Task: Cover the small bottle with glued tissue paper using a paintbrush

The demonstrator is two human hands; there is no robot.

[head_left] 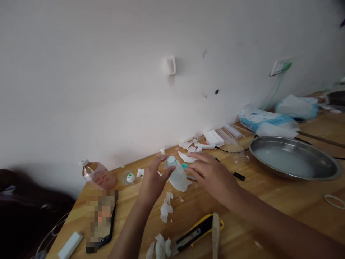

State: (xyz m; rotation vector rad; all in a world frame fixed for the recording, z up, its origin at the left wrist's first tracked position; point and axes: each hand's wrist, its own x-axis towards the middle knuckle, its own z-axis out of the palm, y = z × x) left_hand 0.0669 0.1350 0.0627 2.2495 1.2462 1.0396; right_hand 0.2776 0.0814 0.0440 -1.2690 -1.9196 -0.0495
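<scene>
A small whitish bottle (178, 178), wrapped in what looks like damp tissue, stands on the wooden table with a pale blue-green top. My left hand (154, 176) is at its neck, thumb in front and fingers curled behind the top. On the other side, my right hand (210, 174) is held with fingers stretched toward the bottle, apart from it and holding nothing. Between the bottle and those fingertips shows a small teal cap (184, 166). Crumpled bits of white tissue (166, 208) lie in front of the bottle.
A yellow-black utility knife (198, 232) and a wooden stick (216, 235) lie in front. At right is a steel basin (293, 158) of cloudy liquid; behind it, a tissue pack (266, 120). A glue gun (206, 146) sits by the wall. Leftward are a pink-labelled bottle (99, 175) and phone (104, 219).
</scene>
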